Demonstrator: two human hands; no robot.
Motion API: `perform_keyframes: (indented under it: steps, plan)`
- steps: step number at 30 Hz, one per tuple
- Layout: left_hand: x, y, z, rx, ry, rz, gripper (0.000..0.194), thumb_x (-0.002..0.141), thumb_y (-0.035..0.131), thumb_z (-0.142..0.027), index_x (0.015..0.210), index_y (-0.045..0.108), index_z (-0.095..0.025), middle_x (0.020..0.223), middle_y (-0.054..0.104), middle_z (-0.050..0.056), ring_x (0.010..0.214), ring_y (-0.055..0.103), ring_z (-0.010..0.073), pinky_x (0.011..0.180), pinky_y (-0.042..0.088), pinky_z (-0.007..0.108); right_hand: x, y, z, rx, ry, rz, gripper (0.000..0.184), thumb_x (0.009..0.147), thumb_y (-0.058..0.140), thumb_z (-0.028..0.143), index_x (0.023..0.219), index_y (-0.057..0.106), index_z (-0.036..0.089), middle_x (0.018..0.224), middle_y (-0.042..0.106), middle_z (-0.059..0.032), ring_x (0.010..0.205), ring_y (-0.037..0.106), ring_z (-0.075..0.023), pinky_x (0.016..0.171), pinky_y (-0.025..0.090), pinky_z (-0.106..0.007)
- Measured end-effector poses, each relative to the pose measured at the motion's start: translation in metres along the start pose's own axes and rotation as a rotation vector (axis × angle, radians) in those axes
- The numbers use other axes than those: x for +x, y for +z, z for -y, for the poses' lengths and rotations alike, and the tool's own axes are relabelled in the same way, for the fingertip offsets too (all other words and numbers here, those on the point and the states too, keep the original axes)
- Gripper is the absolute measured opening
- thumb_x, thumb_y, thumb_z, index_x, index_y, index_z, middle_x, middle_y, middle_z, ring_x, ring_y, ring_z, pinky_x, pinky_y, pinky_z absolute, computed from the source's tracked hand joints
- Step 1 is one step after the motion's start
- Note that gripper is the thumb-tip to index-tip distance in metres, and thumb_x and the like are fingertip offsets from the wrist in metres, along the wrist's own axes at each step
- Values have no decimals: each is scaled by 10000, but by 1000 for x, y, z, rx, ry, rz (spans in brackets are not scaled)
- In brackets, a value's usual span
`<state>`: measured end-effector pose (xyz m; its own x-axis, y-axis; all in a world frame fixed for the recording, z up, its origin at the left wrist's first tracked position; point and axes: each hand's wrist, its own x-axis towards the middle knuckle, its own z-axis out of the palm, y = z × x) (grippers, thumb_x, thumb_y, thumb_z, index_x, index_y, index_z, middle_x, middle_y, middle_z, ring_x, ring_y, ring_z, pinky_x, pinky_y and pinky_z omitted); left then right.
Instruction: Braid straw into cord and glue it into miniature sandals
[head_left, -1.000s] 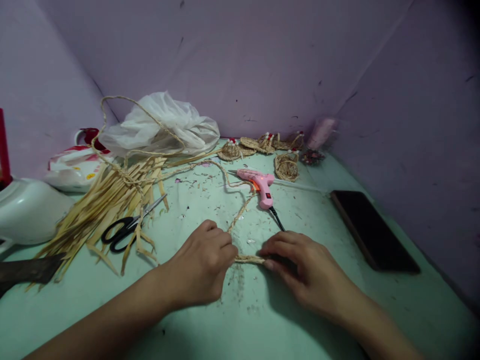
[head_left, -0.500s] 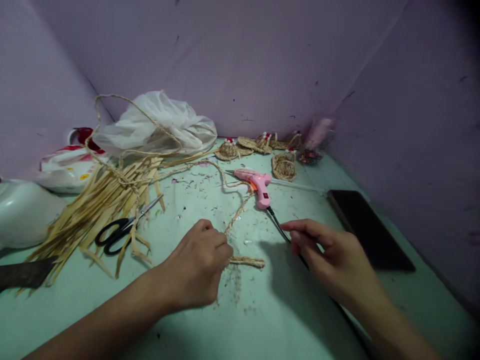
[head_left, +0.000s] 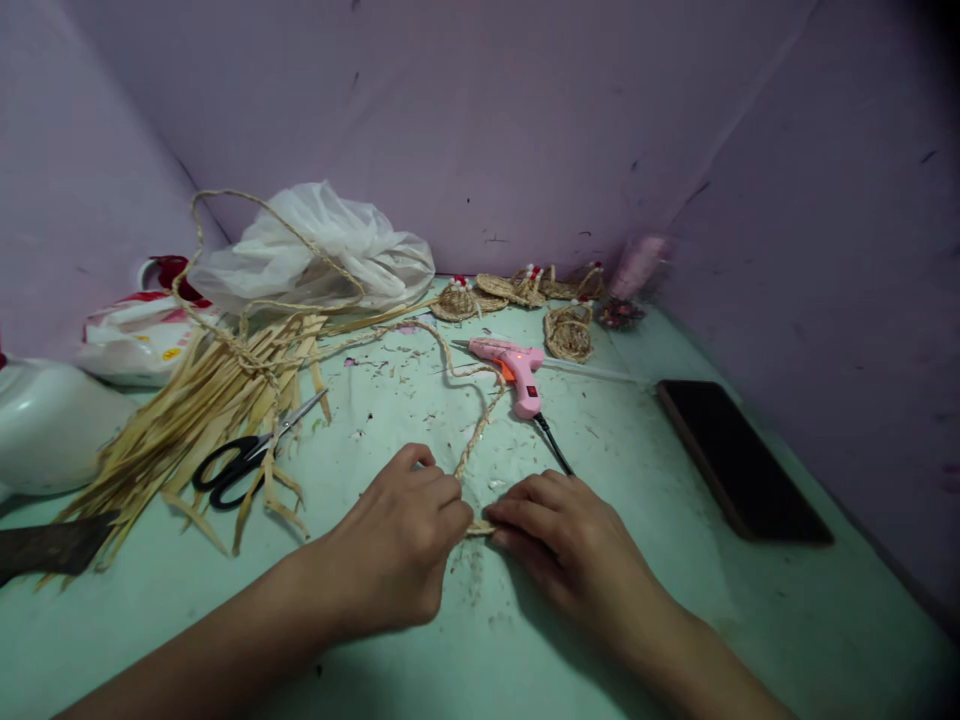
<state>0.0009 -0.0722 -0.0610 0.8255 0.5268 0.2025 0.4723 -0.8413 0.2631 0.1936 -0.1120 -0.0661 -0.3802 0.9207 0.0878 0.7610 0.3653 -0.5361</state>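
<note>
A braided straw cord runs from the straw pile, past the glue gun, down to my hands. My left hand is closed on the cord, hiding part of it under the fingers. From its right side a short length of cord pokes out, and my right hand pinches that end between thumb and fingers. Just beyond my hands lies a pink glue gun on its side, its switch glowing red. Its black cable passes beneath my right hand.
Black-handled scissors rest beside dried straw strips on the left. Behind are a white plastic bag and several woven straw pieces. A phone lies right; a dark blade and white container sit left.
My right hand has moved left from above the cable and closed on the cord's short end. My left hand keeps its hold, nearly in the same spot.
</note>
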Motion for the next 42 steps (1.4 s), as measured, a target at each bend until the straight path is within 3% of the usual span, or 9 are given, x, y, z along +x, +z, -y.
perform_keyframes:
  steps: [5,8,13,19,26,31,36,42]
  plan:
    - [-1,-3,-3,-77,-103,89,120,765,466,-110,795,563,-174,733,538,21,719,481,161,873,338,388,-1,-2,1,40,44,36,117,796,551,149,836,639,216,814,620,-22,782,518,-182,689,387,-316]
    - [-1,-5,-3,-104,-155,151,101,755,471,-105,755,542,-177,746,546,23,746,482,172,820,365,361,-1,-2,2,67,45,21,125,779,552,120,811,632,210,800,613,-20,771,510,-179,687,385,-313]
    - [0,-6,-3,-103,-159,140,143,732,454,-64,669,522,-173,671,542,14,678,472,159,791,372,352,-2,1,4,84,21,-12,148,762,521,79,766,611,196,760,584,-26,740,494,-176,658,372,-308]
    - [5,-11,-4,-195,-238,212,147,740,457,-80,639,491,-180,607,548,2,688,481,170,692,393,306,-3,2,4,60,-16,-16,168,749,516,67,766,616,200,741,583,-21,721,492,-174,653,356,-316]
    - [0,-8,-6,14,-98,160,134,772,462,-127,813,571,-194,701,537,5,704,495,157,977,256,445,-1,4,5,57,-8,-27,175,719,524,44,746,620,188,724,587,-22,714,501,-173,652,369,-312]
    - [2,-5,-9,90,-22,69,111,750,478,-140,716,572,-187,682,522,12,688,484,162,980,268,449,0,2,6,91,25,-24,175,735,527,54,742,637,189,725,603,-25,729,525,-175,671,397,-312]
    - [5,-3,-8,103,24,33,99,689,490,-106,654,546,-179,648,515,11,639,468,154,964,297,443,-5,-21,-4,188,130,-2,206,727,638,187,933,650,200,863,647,-47,763,575,-182,678,441,-300]
    - [3,-2,-7,109,31,11,103,670,491,-90,634,529,-179,627,501,7,618,460,148,962,299,439,-5,-35,-17,147,198,75,91,772,607,223,772,698,215,749,681,-23,675,604,-157,590,433,-249]
